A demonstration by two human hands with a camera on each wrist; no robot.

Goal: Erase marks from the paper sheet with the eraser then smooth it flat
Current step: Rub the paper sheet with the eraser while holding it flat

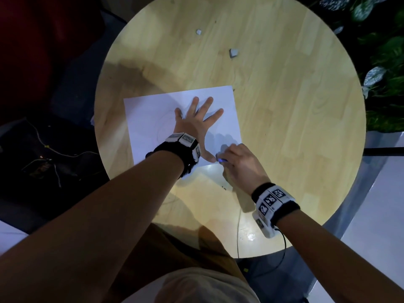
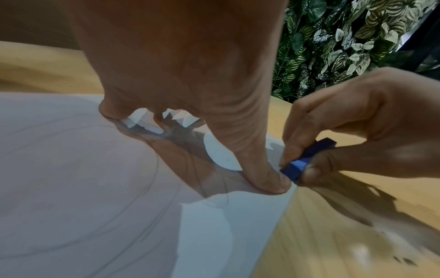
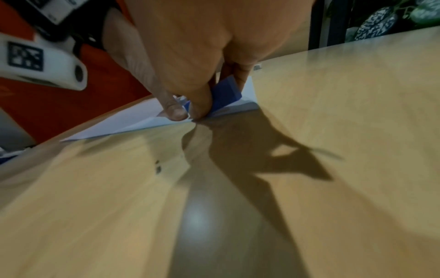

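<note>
A round wooden surface (image 1: 273,119) is carrying a white paper sheet (image 1: 153,119) that is lying flat near the person's side of it. The left hand (image 1: 192,125) is spreading its straight fingers across the middle of the sheet, pressing it down, with the thumb reaching toward the sheet's near right corner. The right hand (image 1: 238,165) is working just beside that thumb, its grip pinching a small blue eraser (image 2: 307,159) between thumb and fingertips, the eraser's lower end touching the paper at the corner. Faint curved pencil lines (image 2: 152,188) are still showing on the sheet, so the erasing looks unfinished. To do this step well, the left hand should be holding the paper taut close to the rubbing spot, and strokes should be running short and light, away from the pinning thumb toward the edge, so the corner is not buckling or tearing. Two small pale scraps (image 1: 233,53) are lying well apart, farther back.
</note>
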